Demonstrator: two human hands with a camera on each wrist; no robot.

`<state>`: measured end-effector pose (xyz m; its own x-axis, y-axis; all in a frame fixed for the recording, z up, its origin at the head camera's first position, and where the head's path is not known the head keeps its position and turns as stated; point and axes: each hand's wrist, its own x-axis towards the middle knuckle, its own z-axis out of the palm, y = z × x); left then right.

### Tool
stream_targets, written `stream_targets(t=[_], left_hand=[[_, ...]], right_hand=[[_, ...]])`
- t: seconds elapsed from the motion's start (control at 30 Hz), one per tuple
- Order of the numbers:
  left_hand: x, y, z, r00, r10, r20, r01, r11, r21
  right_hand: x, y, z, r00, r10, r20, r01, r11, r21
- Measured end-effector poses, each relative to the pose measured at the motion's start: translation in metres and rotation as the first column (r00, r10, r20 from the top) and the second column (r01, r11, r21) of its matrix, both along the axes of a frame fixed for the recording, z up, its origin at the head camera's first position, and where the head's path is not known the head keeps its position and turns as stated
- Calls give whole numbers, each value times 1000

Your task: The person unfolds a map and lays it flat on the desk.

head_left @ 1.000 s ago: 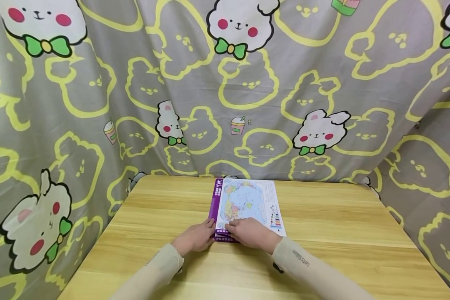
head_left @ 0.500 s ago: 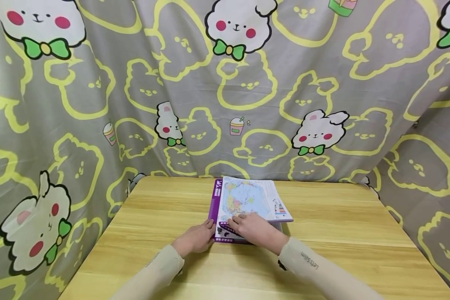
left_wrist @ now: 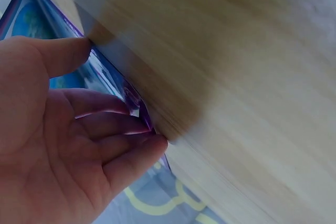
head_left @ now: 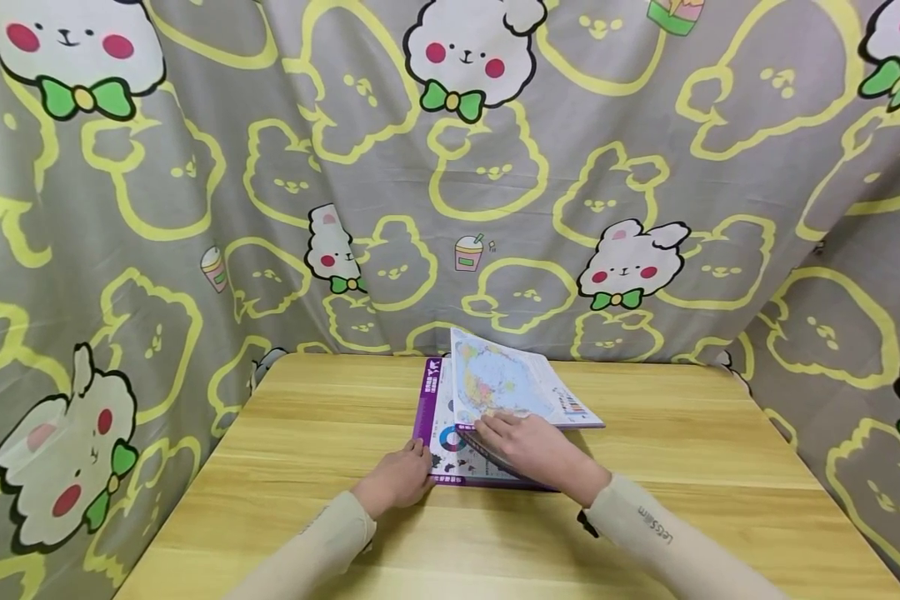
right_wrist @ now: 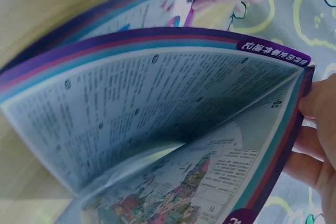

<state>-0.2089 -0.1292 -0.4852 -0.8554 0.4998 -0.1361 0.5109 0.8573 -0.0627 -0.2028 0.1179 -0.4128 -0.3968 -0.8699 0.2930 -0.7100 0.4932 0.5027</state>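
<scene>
A folded world map [head_left: 504,377] with a purple border lies partly lifted at the far middle of the table. My right hand [head_left: 528,450] pinches its near left corner, raising the upper leaf. In the right wrist view the map's spread leaves [right_wrist: 152,93] show printed text and a coloured map, with my fingers [right_wrist: 307,169] on the edge. Under it, the lower sheet [head_left: 425,408] with a purple side strip stays flat. My left hand [head_left: 397,479] rests at that sheet's near left corner; in the left wrist view, thumb and fingertips [left_wrist: 149,140] touch its edge.
The wooden table [head_left: 682,467] extends on both sides of the map. A grey curtain [head_left: 390,208] with cartoon rabbits hangs right behind the table and along its sides.
My right hand has lifted the upper leaf's left side and shifted right, uncovering more of the sheet beneath. My left hand has stayed at the near left corner.
</scene>
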Motion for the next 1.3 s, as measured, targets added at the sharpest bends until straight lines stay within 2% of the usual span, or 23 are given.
stream_targets(t=[0.17,0.33,0.47,0.87,1.3], left_hand=[[1,4,-1,999,32,11,-32,999,19],[4,5,0,999,46,-12,-46,998,32],[5,3,-1,998,55,-28,-54,998,33],[5,-5,-4,997,79,-12,-78,996,41],[6,-13,-2,994,109,16,-110,990,83]], right_hand=[[2,12,6,1000,7,-17,-7,1000,6],[4,21,7,1000,18,-14,-18,1000,-12],[5,29,5,998,54,-23,-56,997,-49],[2,48,4,991,116,-70,-125,982,-140],[6,73,14,986,135,-101,-154,966,-209]])
